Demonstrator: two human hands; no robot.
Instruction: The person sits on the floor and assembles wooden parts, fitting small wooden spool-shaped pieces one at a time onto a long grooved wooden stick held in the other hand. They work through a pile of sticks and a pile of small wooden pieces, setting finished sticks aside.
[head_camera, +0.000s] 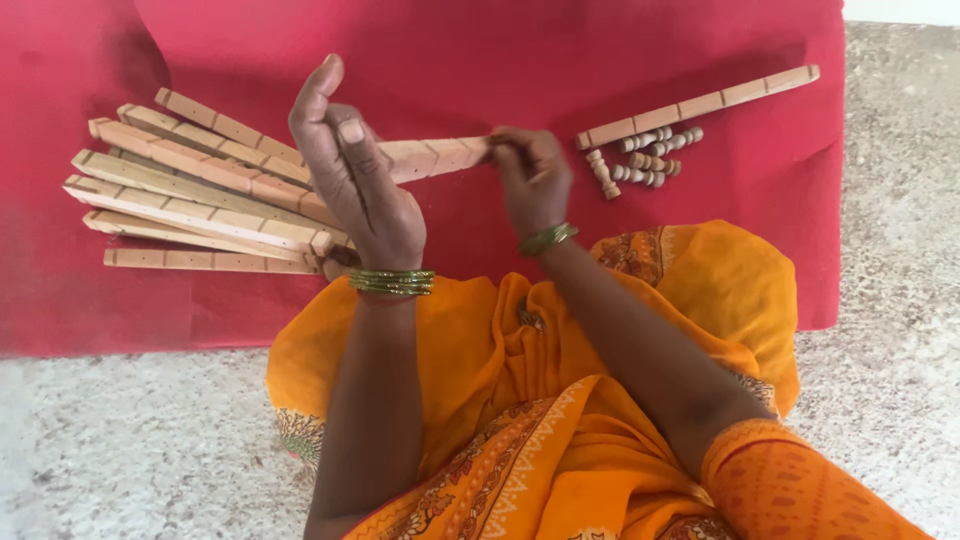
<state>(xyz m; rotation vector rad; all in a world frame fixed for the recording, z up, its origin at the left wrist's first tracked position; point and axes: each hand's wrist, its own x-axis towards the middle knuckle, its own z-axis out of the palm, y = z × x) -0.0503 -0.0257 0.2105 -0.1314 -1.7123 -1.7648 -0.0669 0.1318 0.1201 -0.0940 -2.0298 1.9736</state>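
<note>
While a red cloth (480, 60) covers most of the far half of the scene, speckled grey floor (130, 450) shows along the near edge and at the right. Orange patterned fabric (520, 420) fills the near middle, draped over the person's lap and arms.

At the left on the cloth lies a fanned pile of wooden slats (190, 200), each pale, long and flat, with small holes and dark cross-marks along its length; they overlap one another and point toward the middle. A single wooden slat (700, 105) of the same kind lies apart at the far right, angled up to the right.

Between the hands a held slat (435, 157) runs roughly level above the cloth. The left hand (355, 170) is raised with its palm open and its fingers loose and spread, the thumb pointing away; the slat passes behind it, and whether the hand touches the wood cannot be told. The right hand (530, 180) is clenched on the slat's right end, pinching it between fingers and thumb.

Green bangles ring both wrists. Just near the lone slat, a cluster of small turned wooden pegs (645, 160) lies on the cloth.
</note>
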